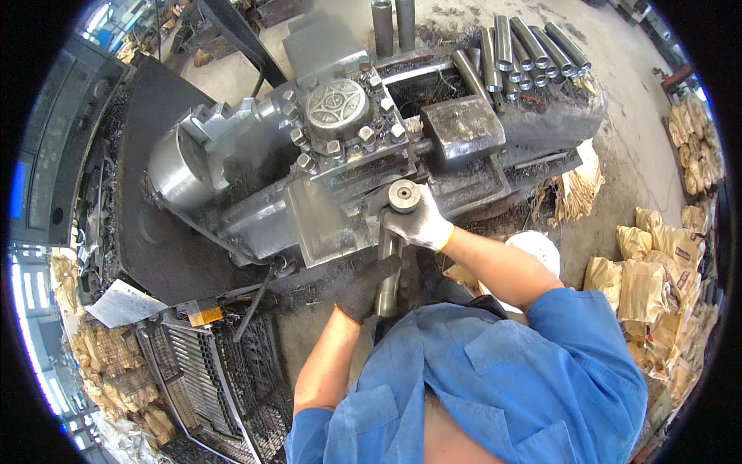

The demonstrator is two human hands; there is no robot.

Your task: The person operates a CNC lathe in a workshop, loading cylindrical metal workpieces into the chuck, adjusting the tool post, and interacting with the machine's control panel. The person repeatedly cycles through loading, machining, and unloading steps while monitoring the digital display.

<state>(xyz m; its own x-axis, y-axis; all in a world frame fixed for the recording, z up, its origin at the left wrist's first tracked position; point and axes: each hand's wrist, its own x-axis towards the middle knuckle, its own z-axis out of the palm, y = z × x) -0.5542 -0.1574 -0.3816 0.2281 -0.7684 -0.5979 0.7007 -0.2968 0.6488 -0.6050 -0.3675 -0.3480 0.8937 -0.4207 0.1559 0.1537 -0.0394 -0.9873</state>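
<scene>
Upright in front of my body stands a shiny metal tube (388,297). My left hand (363,288), in a dark glove, is wrapped round its lower part. At the upper end my right hand (419,224), in a white glove, grips a round steel plug (403,196) with a small hole in its end face. Whether the plug sits inside the tube or only against it is hidden by my fingers. Just beyond my hands is a lathe, with a tool post (338,106) topped by a round cap and bolts. Its chuck (182,166) is to the left, with nothing clearly visible in the jaws.
Several metal tubes (533,52) lie stacked at the back right, and two tubes (393,27) stand upright at the back. Brown paper sacks (645,282) are piled at right. A metal grate (193,371) and a lever (255,305) are at lower left.
</scene>
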